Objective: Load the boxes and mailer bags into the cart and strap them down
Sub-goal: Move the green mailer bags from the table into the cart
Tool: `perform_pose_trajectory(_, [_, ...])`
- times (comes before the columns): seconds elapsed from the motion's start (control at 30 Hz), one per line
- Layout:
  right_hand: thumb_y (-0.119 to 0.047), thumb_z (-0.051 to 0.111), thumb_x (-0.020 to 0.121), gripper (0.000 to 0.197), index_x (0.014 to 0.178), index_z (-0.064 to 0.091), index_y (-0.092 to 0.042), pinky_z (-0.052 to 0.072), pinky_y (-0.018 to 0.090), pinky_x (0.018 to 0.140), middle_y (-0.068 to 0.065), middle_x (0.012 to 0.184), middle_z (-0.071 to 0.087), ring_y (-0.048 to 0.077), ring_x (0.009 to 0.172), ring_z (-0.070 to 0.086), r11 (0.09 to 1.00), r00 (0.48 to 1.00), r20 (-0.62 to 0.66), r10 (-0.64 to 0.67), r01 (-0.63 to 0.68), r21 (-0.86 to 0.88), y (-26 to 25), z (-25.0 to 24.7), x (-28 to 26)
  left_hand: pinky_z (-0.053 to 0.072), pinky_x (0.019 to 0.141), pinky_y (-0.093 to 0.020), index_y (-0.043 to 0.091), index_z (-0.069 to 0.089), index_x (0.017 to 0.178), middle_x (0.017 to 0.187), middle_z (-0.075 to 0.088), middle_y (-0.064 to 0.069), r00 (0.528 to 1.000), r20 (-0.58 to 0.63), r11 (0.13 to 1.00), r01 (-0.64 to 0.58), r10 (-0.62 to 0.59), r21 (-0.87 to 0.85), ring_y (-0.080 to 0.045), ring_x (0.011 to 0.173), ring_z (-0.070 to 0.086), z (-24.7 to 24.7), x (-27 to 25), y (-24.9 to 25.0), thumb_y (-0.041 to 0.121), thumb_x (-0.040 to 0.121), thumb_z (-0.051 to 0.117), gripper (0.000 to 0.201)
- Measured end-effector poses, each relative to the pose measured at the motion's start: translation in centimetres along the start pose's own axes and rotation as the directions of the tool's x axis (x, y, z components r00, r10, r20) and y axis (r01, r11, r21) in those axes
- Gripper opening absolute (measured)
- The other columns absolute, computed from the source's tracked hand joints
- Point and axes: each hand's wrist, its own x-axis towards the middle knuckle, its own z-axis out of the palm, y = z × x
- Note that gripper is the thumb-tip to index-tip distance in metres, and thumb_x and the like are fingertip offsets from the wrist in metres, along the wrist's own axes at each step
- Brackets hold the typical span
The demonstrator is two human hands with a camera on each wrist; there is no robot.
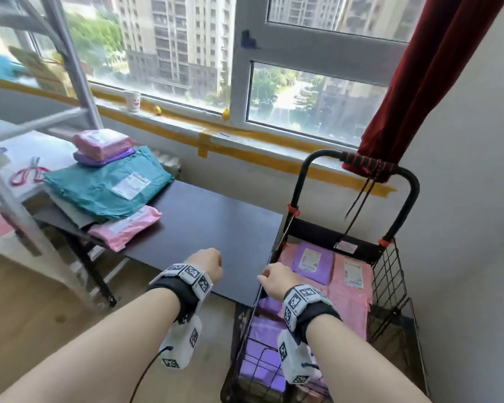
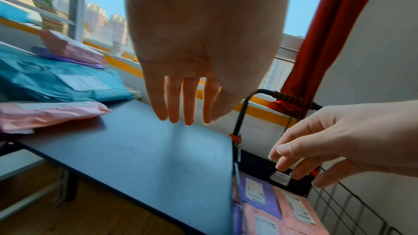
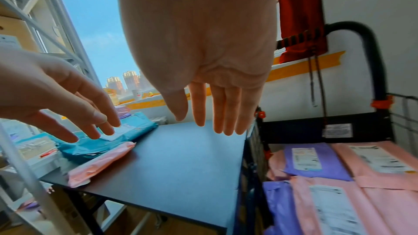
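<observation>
Pink, purple mailer bags in cart — both hands, L & R, loose-fingered, holding nothing.

Left hand and right hand both out over the near edge of the dark tabletop, holding nothing; finger pose hidden from this angle. Teal, pink and purple mailer bags stacked at tabletop's far left. Wire cart just right of it, pink and purple mailers inside.
</observation>
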Motion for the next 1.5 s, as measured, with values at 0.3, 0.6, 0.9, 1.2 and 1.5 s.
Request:
perform_pose_trajectory(0.3, [-0.03,0.049,0.095,0.039,0.131,0.051,-0.013,0.038,0.031,0.105,0.005,0.134,0.056,0.023,0.127,0.049,0.994,0.999,0.049,0.011,-0.016,0.112,-15.8,7.1,6.4,0.046,0.098,-0.032,0.014,0.065,0.113,0.122,0.063,-0.007,0.995,-0.035,0.996,0.093,-0.093,-0.002,-0.025,0.115,0.058,-5.6,3.2,-19.4,0.016,0.088,0.047,0.031])
perform_pose_trajectory(0.6, [-0.029,0.057,0.091,0.039,0.127,0.056,-0.012,0.041,0.029,0.1,0.007,0.125,0.062,0.023,0.118,0.056,0.941,0.992,0.092,0.092,-0.117,0.318,-26.7,13.6,12.6,0.045,0.094,-0.027,0.017,0.064,0.114,0.121,0.062,-0.007,0.976,0.04,0.957,0.218,-0.214,-0.189,-0.025,0.113,0.058,-8.2,7.6,-34.5,0.015,0.087,0.05,0.03])
perform_pose_trajectory(0.9, [-0.031,0.078,0.073,0.078,0.139,0.039,-0.014,0.05,0.047,0.096,0.005,0.107,0.06,0.024,0.107,0.061,0.743,0.964,0.215,0.156,-0.258,0.617,-31.0,19.8,21.1,0.042,0.091,-0.027,0.015,0.06,0.119,0.126,0.06,-0.007,0.921,0.076,0.82,0.376,-0.382,-0.431,-0.023,0.112,0.058,-6.4,14.6,-41.2,0.016,0.088,0.057,0.031])
perform_pose_trajectory(1.2, [0.0,0.069,0.081,0.053,0.127,0.044,-0.008,0.053,0.039,0.085,0.018,0.109,0.064,0.021,0.086,0.062,0.479,0.933,0.318,0.167,-0.359,0.801,-32.7,21.9,24.7,0.043,0.093,-0.029,0.007,0.062,0.11,0.115,0.064,-0.009,0.875,0.17,0.648,0.455,-0.453,-0.611,-0.025,0.108,0.059,-3.7,18.6,-43.0,0.015,0.083,0.065,0.028])
perform_pose_trajectory(1.5, [0.007,0.071,0.075,0.059,0.124,0.042,-0.008,0.053,0.05,0.089,0.025,0.109,0.062,0.034,0.102,0.065,0.385,0.913,0.29,0.286,-0.386,0.838,-34.5,22.4,24.3,0.052,0.093,-0.045,0.007,0.062,0.067,0.063,0.071,-0.004,0.846,0.288,0.314,0.451,-0.448,-0.835,-0.031,0.088,0.068,-3.0,19.6,-44.6,0.025,0.082,0.069,0.025])
